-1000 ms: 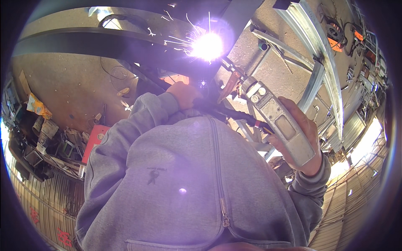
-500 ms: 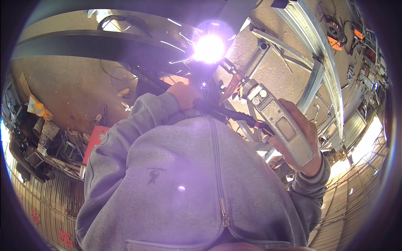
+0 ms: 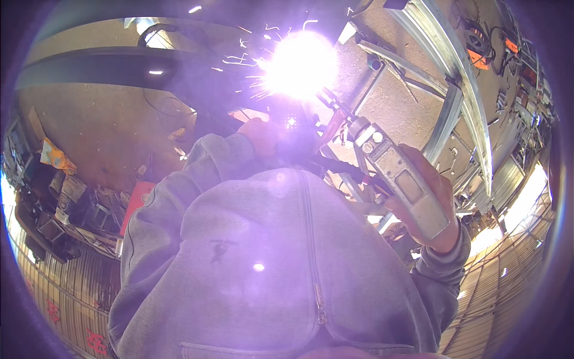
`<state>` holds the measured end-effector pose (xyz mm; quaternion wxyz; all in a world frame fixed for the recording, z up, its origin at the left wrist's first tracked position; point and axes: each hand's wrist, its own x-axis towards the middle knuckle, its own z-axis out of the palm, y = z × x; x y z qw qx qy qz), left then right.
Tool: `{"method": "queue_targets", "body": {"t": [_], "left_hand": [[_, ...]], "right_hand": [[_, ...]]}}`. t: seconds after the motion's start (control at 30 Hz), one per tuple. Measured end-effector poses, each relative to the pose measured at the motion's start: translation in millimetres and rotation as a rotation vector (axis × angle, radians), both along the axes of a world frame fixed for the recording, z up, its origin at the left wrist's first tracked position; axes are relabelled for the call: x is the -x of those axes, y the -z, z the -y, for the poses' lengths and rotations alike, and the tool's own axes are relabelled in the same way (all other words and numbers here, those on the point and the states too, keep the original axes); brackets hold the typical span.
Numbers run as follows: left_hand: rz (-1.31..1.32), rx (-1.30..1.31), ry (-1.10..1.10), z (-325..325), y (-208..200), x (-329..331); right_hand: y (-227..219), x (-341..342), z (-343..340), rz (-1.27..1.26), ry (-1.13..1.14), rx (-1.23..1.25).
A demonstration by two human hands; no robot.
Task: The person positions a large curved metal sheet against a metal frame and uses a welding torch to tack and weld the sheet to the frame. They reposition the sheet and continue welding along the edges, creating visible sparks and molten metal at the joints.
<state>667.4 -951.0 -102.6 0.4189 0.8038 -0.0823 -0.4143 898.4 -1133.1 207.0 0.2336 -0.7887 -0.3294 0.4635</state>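
Note:
My right hand (image 3: 439, 200) is wrapped round a grey, boxy handheld welder (image 3: 409, 185) with two round knobs and a small window on its face. From its front end, reddish clamp jaws (image 3: 339, 116) point up and left to a blinding welding arc (image 3: 301, 64). Sparks fly leftward from the arc, across a dark steel beam (image 3: 119, 66); the glare hides the joint itself. Just below the arc, my left hand (image 3: 258, 136) looks closed against something dark, its fingers partly hidden by haze. A dark cable (image 3: 341, 166) passes beneath the welder.
Bright metal channel (image 3: 460, 90) and framework stand at right, with an orange-and-black machine (image 3: 477, 48) beyond on the floor. At left are a yellow bag (image 3: 57, 157), a red panel (image 3: 136, 203) and cluttered scrap. Corrugated sheet (image 3: 66, 293) lies along the lower left.
The arc glare has grown much larger, with more sparks to its left and a purple haze over my front. Both hands and the welder stay almost in place.

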Motion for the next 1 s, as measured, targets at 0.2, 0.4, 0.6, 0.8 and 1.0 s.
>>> {"method": "queue_targets", "body": {"t": [0.2,0.4,0.6,0.8,1.0], "left_hand": [[0.017,-0.007,0.084,-13.9,-7.8,-5.3],[0.029,0.001,0.144,-13.5,-3.7,-2.9],[0.097,0.015,0.101,-11.1,-3.3,0.6],[0.162,0.003,0.069,-8.6,-9.9,-4.3],[0.089,0.032,0.071,-9.0,-24.8,-18.4]], "right_hand": [[-6.1,-1.1,27.4,0.004,0.088,-0.030],[-4.8,-1.6,35.4,-0.052,0.187,0.120],[5.9,-3.7,27.0,-0.024,0.138,0.088],[8.2,-15.9,17.8,-0.143,0.146,0.099],[13.1,-29.7,11.3,-0.164,0.155,0.074]]}}
